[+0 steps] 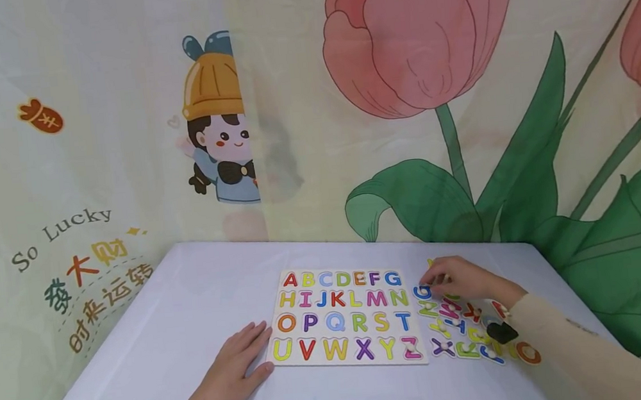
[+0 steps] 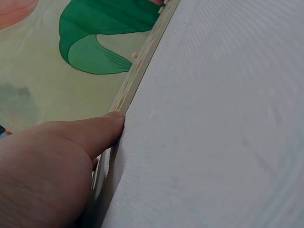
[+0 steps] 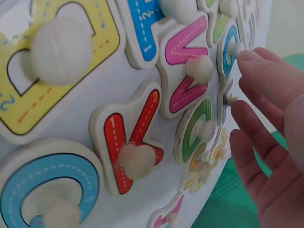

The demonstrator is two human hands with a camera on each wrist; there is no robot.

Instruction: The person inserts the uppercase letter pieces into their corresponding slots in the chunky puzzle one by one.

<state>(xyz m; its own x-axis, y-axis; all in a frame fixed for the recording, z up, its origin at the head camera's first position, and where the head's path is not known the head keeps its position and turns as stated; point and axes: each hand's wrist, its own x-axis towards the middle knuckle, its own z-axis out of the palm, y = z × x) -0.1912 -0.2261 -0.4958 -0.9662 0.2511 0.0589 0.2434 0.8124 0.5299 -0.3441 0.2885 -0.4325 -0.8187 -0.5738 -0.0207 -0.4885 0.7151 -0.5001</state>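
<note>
A white alphabet puzzle board (image 1: 348,363) lies on the table, printed with coloured letters A to Z. Small knobs show on its E (image 1: 359,278) and Z (image 1: 411,348). My left hand (image 1: 229,370) rests flat at the board's left edge, and its thumb (image 2: 102,133) touches that edge in the left wrist view. To the right of the board, my right hand (image 1: 458,280) hovers over loose knobbed letter pieces, its fingertips right at a blue G piece (image 1: 421,293). In the right wrist view the fingers (image 3: 251,128) are apart, with the thumb tip close by the blue piece's knob (image 3: 236,49).
Several loose letters lie right of the board, among them a purple X (image 1: 443,346), an orange O (image 1: 528,352) and a red K (image 3: 118,152). A white cloth covers the table (image 1: 191,302). Behind it hangs a printed curtain (image 1: 299,99) with tulips.
</note>
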